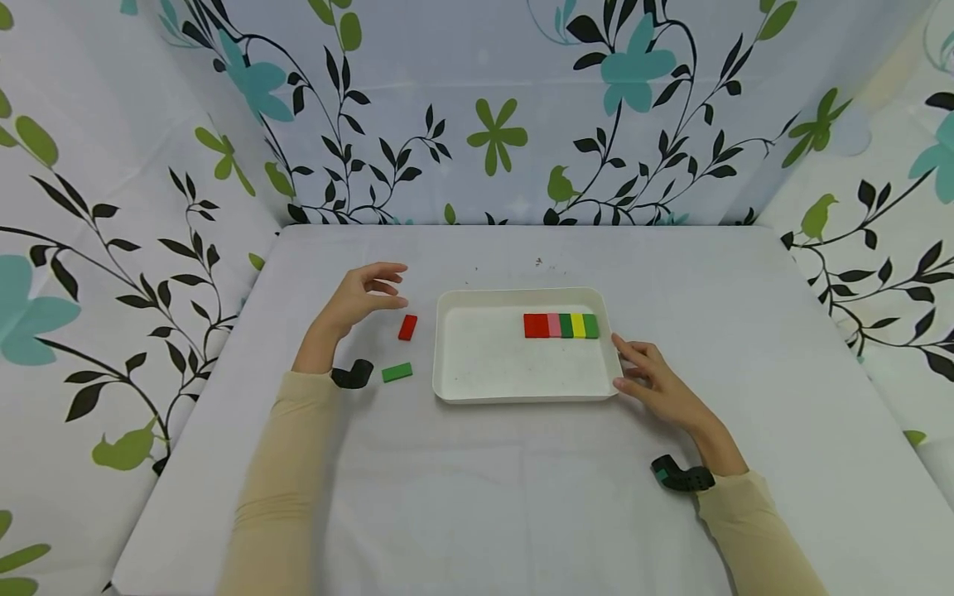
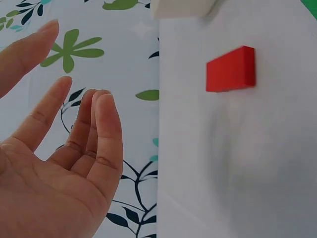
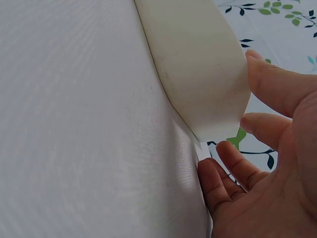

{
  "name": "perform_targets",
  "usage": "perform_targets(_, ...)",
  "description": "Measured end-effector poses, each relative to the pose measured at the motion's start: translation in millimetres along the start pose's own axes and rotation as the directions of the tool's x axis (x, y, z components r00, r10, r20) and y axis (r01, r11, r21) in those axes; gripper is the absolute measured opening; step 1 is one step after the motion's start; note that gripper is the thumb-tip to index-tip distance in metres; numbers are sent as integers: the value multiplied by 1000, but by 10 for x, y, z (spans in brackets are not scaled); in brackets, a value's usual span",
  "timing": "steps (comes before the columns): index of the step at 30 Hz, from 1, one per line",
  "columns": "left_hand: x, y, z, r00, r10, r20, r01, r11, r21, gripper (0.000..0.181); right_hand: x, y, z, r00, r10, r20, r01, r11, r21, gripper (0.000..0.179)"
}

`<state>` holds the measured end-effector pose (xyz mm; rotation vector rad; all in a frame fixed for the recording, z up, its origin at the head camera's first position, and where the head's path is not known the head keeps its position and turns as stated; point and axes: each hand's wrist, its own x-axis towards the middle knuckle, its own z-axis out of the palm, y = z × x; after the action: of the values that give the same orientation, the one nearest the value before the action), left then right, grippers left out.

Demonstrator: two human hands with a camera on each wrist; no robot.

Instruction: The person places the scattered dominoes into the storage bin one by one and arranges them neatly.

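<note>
A shallow white tray (image 1: 477,389) lies on the table. Inside it, toward the right, a row of small blocks sits side by side: red (image 1: 535,326), pink (image 1: 554,326), dark green (image 1: 566,326), yellow (image 1: 578,326) and light green (image 1: 590,326). My left hand (image 1: 361,294), fingers spread and holding nothing, hovers just up and left of a loose red block (image 1: 407,327). That block also shows in the left wrist view. Nearer me lies a loose green block (image 1: 397,372). My right hand (image 1: 652,381) touches the tray's right side with fingertips and thumb apart.
A white cloth covers the table (image 1: 477,497). Patterned curtains (image 1: 417,99) hang behind it and at both sides. Dark crumbs (image 1: 538,261) lie beyond the tray. Each wrist wears a black camera mount, one at the left (image 1: 353,374) and one at the right (image 1: 681,475).
</note>
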<state>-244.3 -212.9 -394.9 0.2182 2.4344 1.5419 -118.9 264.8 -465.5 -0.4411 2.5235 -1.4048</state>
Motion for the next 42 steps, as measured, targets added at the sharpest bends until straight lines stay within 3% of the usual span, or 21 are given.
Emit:
perform_targets(8,-36,-260,-58,997,-71,38,72,997,-22,64,6,3,-5,1000,-7,-6,7,1000,3,69)
perform_targets(18,-22,-521,-35,994,-67,88,72,996,-52,68,12,14,2,1000,-5,-4,5,1000,5,70)
perform_targets(33,-25,-595,44,992,-72,106,70,997,25,73,6,30,21,1000,-17,-9,17,1000,0,69)
perform_targets(42,19,-641,83,995,-44,92,34,993,110,67,5,22,24,1000,3,-11,-3,1000,-4,69)
